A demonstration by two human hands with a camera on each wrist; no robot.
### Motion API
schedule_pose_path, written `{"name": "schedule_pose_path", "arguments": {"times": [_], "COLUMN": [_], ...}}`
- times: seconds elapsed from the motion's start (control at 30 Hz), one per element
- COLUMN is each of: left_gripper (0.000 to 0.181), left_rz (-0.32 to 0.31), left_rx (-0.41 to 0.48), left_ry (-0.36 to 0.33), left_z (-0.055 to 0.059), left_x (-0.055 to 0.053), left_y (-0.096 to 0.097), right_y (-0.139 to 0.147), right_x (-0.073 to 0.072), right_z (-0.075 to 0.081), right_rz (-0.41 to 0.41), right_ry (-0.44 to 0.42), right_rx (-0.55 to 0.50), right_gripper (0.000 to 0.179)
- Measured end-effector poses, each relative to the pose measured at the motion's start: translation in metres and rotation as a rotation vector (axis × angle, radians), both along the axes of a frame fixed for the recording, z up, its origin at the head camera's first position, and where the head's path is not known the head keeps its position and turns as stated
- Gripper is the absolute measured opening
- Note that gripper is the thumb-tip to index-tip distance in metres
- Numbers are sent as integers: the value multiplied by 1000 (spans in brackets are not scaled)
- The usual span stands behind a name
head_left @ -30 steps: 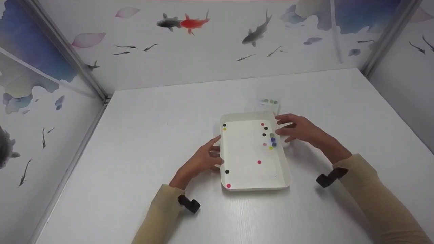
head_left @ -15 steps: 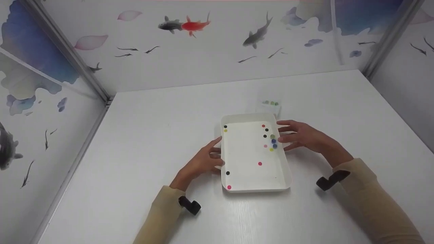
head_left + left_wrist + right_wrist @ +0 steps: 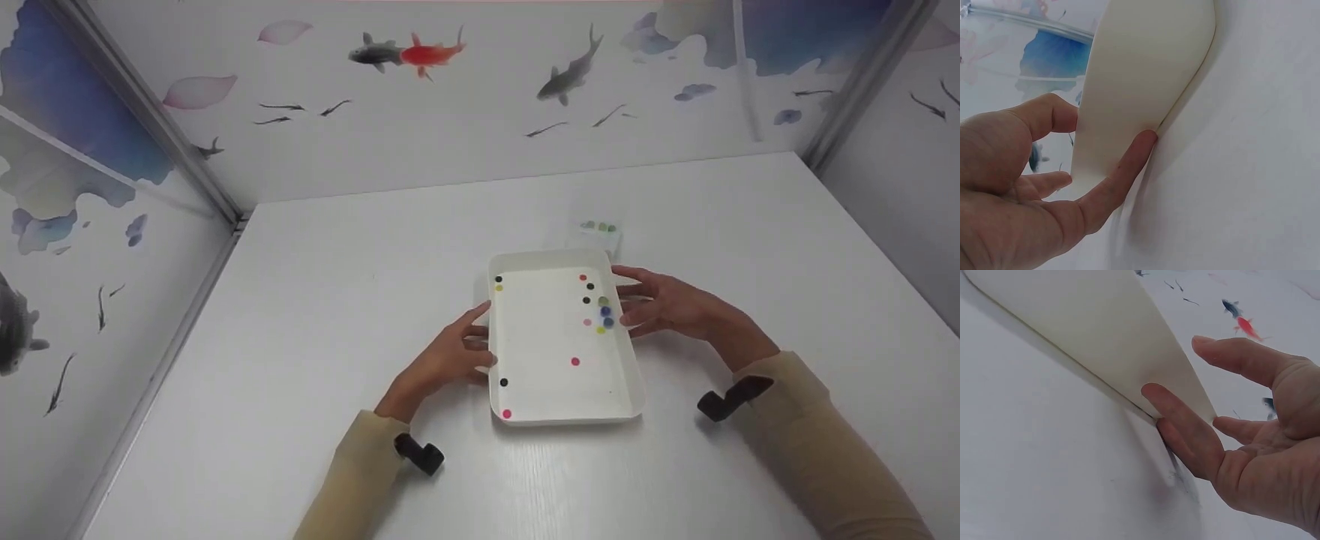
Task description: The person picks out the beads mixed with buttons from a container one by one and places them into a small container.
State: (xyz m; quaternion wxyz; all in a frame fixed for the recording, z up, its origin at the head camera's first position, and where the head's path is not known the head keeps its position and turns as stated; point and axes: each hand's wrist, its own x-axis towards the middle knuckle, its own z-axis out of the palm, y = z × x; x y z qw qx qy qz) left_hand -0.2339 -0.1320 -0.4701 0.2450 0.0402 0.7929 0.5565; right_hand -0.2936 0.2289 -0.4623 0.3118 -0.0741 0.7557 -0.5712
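A white rectangular tray (image 3: 544, 375) lies between my two hands. Small coloured balls are inside it, black, yellow, red and pink, with two larger blue balls (image 3: 607, 316) by the right wall. My left hand (image 3: 446, 356) holds the tray's left side. In the left wrist view its thumb meets the rim, and a finger (image 3: 1134, 160) lies against the outer wall near the base. At the right side, my right hand (image 3: 667, 304) touches the outer wall with extended fingers (image 3: 1176, 410). Its thumb (image 3: 1230, 354) stands apart from the rim in the right wrist view.
A small clear container (image 3: 600, 234) with several greenish balls stands just behind the tray's far right corner. White table surface (image 3: 360, 300) surrounds the tray. Panels printed with fish (image 3: 431, 52) enclose the back and both sides.
My right hand has come down and inward along the tray's right side, its fingers now against the wall. The left hand and the balls have hardly moved.
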Motion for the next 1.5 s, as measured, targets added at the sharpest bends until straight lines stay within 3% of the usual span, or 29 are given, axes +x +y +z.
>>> {"name": "schedule_pose_path", "arguments": {"times": [0.43,1.17,1.5], "left_gripper": [91,92,93], "left_rz": [-4,-2,9], "left_rx": [0,-8,-23], "left_ry": [3,14,15], "left_z": [1,0,0], "left_x": [0,0,1], "left_y": [0,1,2], "right_y": [-9,-7,-4], "right_x": [-1,1,4], "right_z": [1,-3,-5], "right_rz": [-69,-73,6], "right_ry": [-20,-33,-25], "right_rx": [-15,-67,-78], "right_gripper": [102,100,107]}}
